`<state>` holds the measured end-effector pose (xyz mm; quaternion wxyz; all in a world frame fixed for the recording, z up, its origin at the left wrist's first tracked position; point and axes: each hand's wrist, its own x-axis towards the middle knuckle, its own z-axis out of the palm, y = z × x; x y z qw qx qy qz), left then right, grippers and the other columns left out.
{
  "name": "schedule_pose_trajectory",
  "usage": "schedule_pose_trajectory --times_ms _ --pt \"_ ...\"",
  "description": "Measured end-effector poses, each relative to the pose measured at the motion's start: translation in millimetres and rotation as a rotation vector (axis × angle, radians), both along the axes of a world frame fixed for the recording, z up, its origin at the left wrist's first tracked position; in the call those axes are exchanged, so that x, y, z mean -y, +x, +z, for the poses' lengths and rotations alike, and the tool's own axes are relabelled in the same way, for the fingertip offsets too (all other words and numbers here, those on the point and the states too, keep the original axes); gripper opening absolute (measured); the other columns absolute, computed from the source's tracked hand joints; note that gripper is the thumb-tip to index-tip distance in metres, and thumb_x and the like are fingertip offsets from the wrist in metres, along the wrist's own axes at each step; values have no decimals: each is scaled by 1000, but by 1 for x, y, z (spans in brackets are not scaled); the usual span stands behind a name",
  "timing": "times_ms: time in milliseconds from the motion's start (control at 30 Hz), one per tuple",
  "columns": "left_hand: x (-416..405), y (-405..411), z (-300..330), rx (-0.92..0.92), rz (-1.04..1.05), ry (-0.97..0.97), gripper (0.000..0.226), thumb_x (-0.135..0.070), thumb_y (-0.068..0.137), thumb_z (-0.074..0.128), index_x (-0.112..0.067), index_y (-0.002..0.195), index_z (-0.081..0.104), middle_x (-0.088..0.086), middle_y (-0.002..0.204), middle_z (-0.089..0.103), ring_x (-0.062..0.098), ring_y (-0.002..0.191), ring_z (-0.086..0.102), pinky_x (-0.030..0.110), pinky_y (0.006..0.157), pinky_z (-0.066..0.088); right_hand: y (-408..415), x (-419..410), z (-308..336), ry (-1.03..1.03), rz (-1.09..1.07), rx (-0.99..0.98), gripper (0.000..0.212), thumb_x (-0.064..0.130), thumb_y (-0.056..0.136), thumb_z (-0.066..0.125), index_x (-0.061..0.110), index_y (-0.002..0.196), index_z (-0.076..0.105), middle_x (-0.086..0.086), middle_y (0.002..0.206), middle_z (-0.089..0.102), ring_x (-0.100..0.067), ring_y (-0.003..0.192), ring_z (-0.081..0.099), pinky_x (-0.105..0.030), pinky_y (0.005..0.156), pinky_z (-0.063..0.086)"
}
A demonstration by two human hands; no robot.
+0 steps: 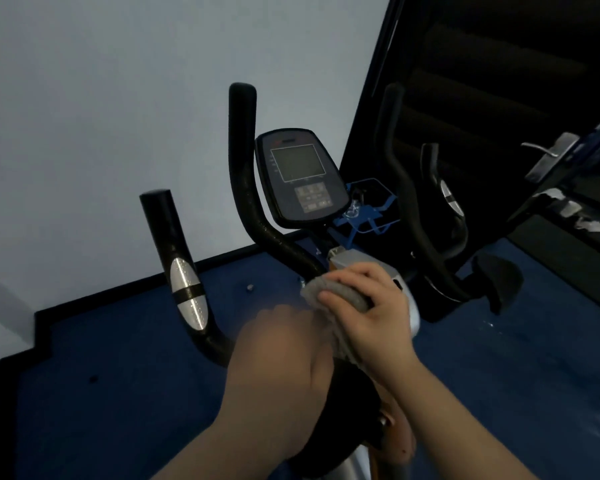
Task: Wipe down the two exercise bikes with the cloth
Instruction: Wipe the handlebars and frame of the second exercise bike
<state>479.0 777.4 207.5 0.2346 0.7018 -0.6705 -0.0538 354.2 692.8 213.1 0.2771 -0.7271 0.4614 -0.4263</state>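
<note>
Exercise bike in a corner, wall behind.

Its console sits between the handlebars; below it, the right hand presses the cloth on the frame, left hand beside; door handle far right.

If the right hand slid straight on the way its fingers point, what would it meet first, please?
Probably the black foam handlebar just left of the grey cloth held by the right hand; depth is unclear.

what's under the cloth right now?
The grey cloth, gripped by the right hand, is pressed over the bike's silver stem cover below the console. The contact patch itself is hidden.
</note>
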Motion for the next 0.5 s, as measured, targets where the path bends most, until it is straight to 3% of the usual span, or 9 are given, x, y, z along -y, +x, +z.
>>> schedule_pose_trajectory --times_ms 167,300,400,500 --pt "-2 1 -2 -54 8 -13 40 -46 78 46 -22 104 66 -6 92 64 16 82 61 32 75 51 -30 -27 -9 11 -6 39 30 5 71 78 29 88 71 12 92 65 -4 92 62 -8 77 45" --pt "2 14 8 -126 18 -88 40 -47 82 44 -28 112 62 -12 109 63 9 98 58 31 91 45 0 10 3 -90 69 -51 24 9 72 78 23 90 72 10 93 63 0 90 60 -8 79 43" --pt "14 50 30 -240 207 -262 37 -40 86 44 -27 117 60 -9 123 56 5 113 45 31 96 38 23 40 14 -139 186 -46 22 11 75 77 19 94 72 7 96 61 -2 91 59 -14 81 46" --pt "31 94 49 -191 378 -452 37 -25 87 49 -16 121 59 3 131 52 15 123 41 31 105 31 -3 33 5 -125 219 -77 25 16 72 78 26 94 72 14 97 63 -1 93 60 -16 81 47"
